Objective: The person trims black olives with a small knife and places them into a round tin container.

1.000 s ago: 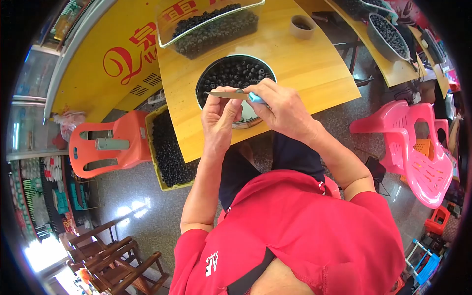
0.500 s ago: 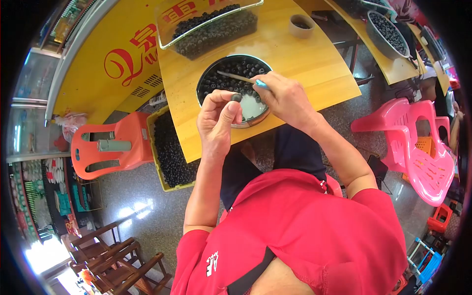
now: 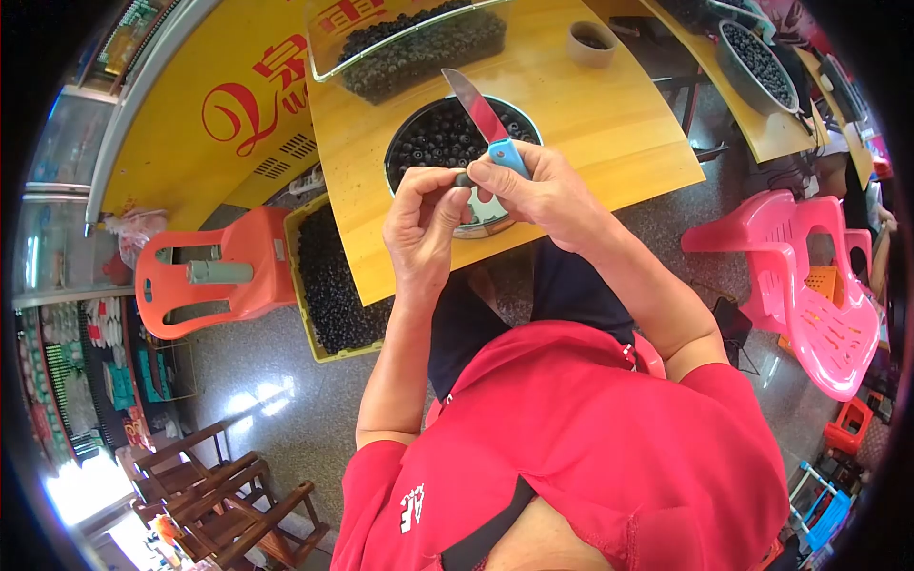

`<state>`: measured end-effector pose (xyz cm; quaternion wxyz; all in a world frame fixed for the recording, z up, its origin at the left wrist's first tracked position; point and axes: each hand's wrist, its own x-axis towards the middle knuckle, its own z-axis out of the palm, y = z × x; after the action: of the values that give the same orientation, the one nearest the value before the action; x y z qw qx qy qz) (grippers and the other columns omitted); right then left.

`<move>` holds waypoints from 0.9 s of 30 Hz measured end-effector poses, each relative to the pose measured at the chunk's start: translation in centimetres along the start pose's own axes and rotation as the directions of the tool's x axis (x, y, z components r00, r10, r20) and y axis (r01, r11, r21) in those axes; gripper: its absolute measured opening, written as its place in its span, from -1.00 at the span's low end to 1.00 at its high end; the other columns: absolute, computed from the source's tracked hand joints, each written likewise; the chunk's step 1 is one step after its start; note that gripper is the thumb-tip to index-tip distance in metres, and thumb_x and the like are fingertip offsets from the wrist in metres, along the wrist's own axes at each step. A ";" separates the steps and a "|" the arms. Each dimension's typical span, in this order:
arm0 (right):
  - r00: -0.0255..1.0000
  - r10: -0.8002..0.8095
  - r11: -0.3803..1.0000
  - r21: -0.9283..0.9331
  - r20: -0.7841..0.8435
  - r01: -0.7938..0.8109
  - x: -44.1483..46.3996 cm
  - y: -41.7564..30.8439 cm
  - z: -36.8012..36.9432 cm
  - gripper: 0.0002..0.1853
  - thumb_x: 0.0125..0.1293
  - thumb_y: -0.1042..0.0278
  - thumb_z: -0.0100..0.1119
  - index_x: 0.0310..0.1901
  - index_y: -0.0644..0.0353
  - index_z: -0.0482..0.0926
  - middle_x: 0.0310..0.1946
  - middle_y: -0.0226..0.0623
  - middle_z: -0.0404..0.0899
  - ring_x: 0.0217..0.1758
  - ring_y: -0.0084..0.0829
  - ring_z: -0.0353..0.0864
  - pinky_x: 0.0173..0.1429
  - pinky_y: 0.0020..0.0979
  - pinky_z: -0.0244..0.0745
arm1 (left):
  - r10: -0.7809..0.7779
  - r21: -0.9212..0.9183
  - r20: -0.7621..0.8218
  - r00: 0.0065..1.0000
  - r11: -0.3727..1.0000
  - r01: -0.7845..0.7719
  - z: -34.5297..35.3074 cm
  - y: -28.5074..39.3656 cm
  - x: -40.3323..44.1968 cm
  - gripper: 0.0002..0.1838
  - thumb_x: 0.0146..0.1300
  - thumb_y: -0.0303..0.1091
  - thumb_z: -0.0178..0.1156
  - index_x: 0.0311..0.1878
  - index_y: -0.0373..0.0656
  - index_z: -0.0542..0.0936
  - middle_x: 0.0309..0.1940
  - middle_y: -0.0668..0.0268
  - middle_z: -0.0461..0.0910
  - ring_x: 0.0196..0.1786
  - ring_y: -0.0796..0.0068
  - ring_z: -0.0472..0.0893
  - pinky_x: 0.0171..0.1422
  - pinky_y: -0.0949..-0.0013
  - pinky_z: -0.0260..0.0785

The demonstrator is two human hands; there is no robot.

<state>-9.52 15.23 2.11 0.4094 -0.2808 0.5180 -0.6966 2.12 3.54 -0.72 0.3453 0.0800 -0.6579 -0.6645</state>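
Note:
Over the near side of a round bowl [image 3: 433, 143] of small dark round pieces, my left hand [image 3: 427, 217] pinches one dark piece [image 3: 464, 179] between thumb and fingertips. My right hand [image 3: 543, 195] is closed on a knife with a light blue handle [image 3: 507, 156]; its blade [image 3: 473, 103] points up and to the left above the bowl. The right thumb and fingertip touch the same small piece. A pale patch of the bowl's inside shows below the hands.
Behind the bowl stands a clear bin [image 3: 419, 59] of dark pieces, with a small cup [image 3: 590, 44] to its right. A yellow crate [image 3: 328, 354] and an orange chair [image 3: 214, 271] are at the left. Pink chairs [image 3: 800, 276] stand at the right.
The knife has swung from lying low over the bowl to pointing upward, blade broadside. My right hand has moved left, and its fingertips have come to the piece in my left hand.

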 end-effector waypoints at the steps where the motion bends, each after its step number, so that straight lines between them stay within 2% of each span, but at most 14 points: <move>1: 1.000 0.009 1.000 0.001 0.002 -0.009 0.0 0.1 0.0 -0.73 0.36 0.15 0.20 -0.32 0.22 0.57 -0.44 -0.49 0.53 -0.36 -0.72 0.45 -0.33 -0.58 0.38 | -0.005 -0.006 -0.004 1.000 1.000 0.005 0.0 0.0 0.0 -0.85 0.32 -0.51 0.18 -0.07 -0.29 0.53 -0.26 0.35 0.49 -0.35 0.66 0.47 -0.25 0.59 0.33; 3: 1.000 0.027 1.000 0.003 0.007 -0.027 0.1 0.3 -0.2 -0.73 0.37 0.17 0.19 -0.31 0.23 0.57 -0.44 -0.49 0.53 -0.35 -0.73 0.44 -0.33 -0.58 0.38 | -0.014 -0.018 -0.013 1.000 1.000 0.014 0.1 -0.1 -0.1 -0.84 0.33 -0.49 0.18 -0.06 -0.28 0.52 -0.30 0.36 0.50 -0.36 0.67 0.46 -0.26 0.59 0.31; 5: 0.995 -0.099 0.945 -0.315 -0.010 0.091 -0.1 0.4 -0.4 -0.76 0.35 0.20 0.20 -0.28 0.23 0.57 -0.42 -0.41 0.56 -0.38 -0.64 0.51 -0.34 -0.52 0.41 | -0.075 -0.086 -0.022 0.997 0.994 0.073 0.2 0.0 -0.1 -0.83 0.34 -0.46 0.18 -0.05 -0.27 0.52 -0.36 0.37 0.51 -0.37 0.67 0.45 -0.27 0.60 0.30; 6: 0.987 -0.162 0.875 -0.463 0.000 0.143 -0.2 0.5 -0.5 -0.78 0.35 0.22 0.20 -0.27 0.23 0.57 -0.41 -0.37 0.58 -0.39 -0.59 0.54 -0.34 -0.49 0.43 | -0.105 -0.119 -0.027 0.994 0.988 0.101 0.2 0.0 -0.1 -0.82 0.34 -0.45 0.18 -0.05 -0.27 0.51 -0.38 0.37 0.51 -0.38 0.67 0.44 -0.28 0.60 0.29; 7: 0.940 -0.342 0.771 -0.565 0.020 0.293 0.0 0.8 -0.4 -0.80 0.33 0.24 0.20 -0.25 0.22 0.56 -0.39 -0.33 0.59 -0.39 -0.51 0.57 -0.34 -0.44 0.44 | -0.111 -0.134 -0.027 0.993 0.985 0.107 0.0 -0.1 0.0 -0.83 0.34 -0.46 0.17 -0.05 -0.26 0.51 -0.36 0.38 0.51 -0.37 0.67 0.45 -0.27 0.60 0.30; 9: 0.752 -0.648 0.463 -0.723 0.120 0.513 0.1 1.7 -0.1 -0.83 0.31 0.28 0.19 -0.20 0.20 0.55 -0.36 -0.24 0.61 -0.39 -0.33 0.62 -0.34 -0.35 0.47 | -0.126 -0.161 -0.027 0.992 0.980 0.120 -0.2 -0.5 -0.1 -0.85 0.34 -0.48 0.17 -0.06 -0.24 0.50 -0.31 0.40 0.52 -0.36 0.67 0.46 -0.26 0.59 0.33; 12: 0.802 -0.574 0.394 -0.802 0.168 0.450 -0.5 1.2 -0.4 -0.84 0.28 0.32 0.18 -0.15 0.14 0.55 -0.34 -0.21 0.59 -0.36 -0.16 0.60 -0.35 -0.25 0.48 | -0.134 -0.147 -0.053 0.990 0.981 0.125 0.1 -0.3 0.0 -0.81 0.34 -0.43 0.18 -0.03 -0.26 0.51 -0.40 0.39 0.51 -0.40 0.66 0.42 -0.29 0.59 0.27; 15: 0.802 -0.560 0.307 -0.848 0.207 0.433 -0.4 1.7 -0.8 -0.84 0.28 0.35 0.17 -0.13 0.12 0.55 -0.40 -0.27 0.57 -0.38 -0.19 0.60 -0.37 -0.23 0.47 | -0.124 -0.132 -0.050 0.991 0.984 0.117 0.0 -0.5 -0.1 -0.80 0.34 -0.43 0.18 -0.02 -0.25 0.51 -0.37 0.39 0.51 -0.40 0.67 0.40 -0.30 0.59 0.26; 18: 0.799 -0.563 0.289 -0.854 0.214 0.432 -0.3 1.9 -1.1 -0.84 0.27 0.35 0.17 -0.12 0.11 0.55 -0.42 -0.28 0.55 -0.39 -0.20 0.60 -0.39 -0.24 0.47 | -0.122 -0.102 -0.042 0.992 0.988 0.118 0.0 -0.4 0.0 -0.85 0.35 -0.43 0.18 -0.06 -0.21 0.51 -0.37 0.46 0.50 -0.40 0.73 0.40 -0.29 0.63 0.27; 27: 0.793 -0.578 0.294 -0.858 0.192 0.422 -0.3 1.8 -1.2 -0.84 0.27 0.34 0.18 -0.14 0.10 0.55 -0.44 -0.30 0.55 -0.42 -0.21 0.60 -0.42 -0.25 0.46 | -0.115 -0.100 -0.066 0.991 0.989 0.108 0.3 -0.6 -0.1 -0.82 0.35 -0.43 0.17 -0.04 -0.27 0.50 -0.38 0.40 0.48 -0.40 0.68 0.36 -0.30 0.60 0.23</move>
<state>-9.85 15.83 0.05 -0.0717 -0.5398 0.7107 -0.4453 1.84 3.73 -1.25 0.3343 0.1238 -0.6069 -0.7103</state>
